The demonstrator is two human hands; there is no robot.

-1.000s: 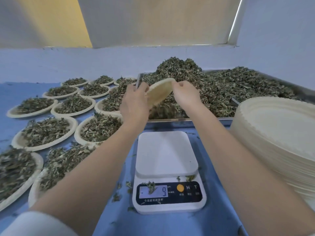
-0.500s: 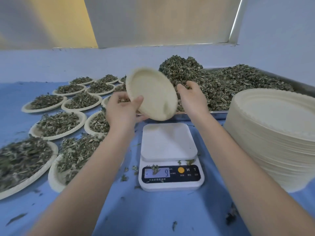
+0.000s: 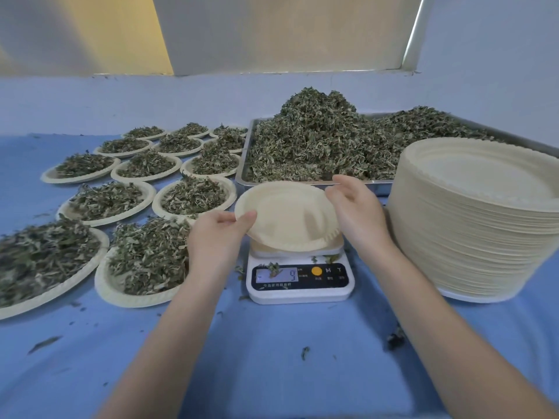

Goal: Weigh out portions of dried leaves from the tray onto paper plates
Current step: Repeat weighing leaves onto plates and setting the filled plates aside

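Two hands hold one empty paper plate (image 3: 287,216) by opposite rims: left hand (image 3: 219,237) pinches the near-left edge between thumb and fingers, right hand (image 3: 357,210) curls loosely about the right edge. Plate sits tilted, low over the scale (image 3: 299,278), contact with the platform not determinable. Filled plates (image 3: 106,201), roughly a dozen, lie to the left. Tray (image 3: 242,173) remains heaped with dried leaves (image 3: 317,140); plate stack (image 3: 472,225) is tall. Judgement: much work outstanding.
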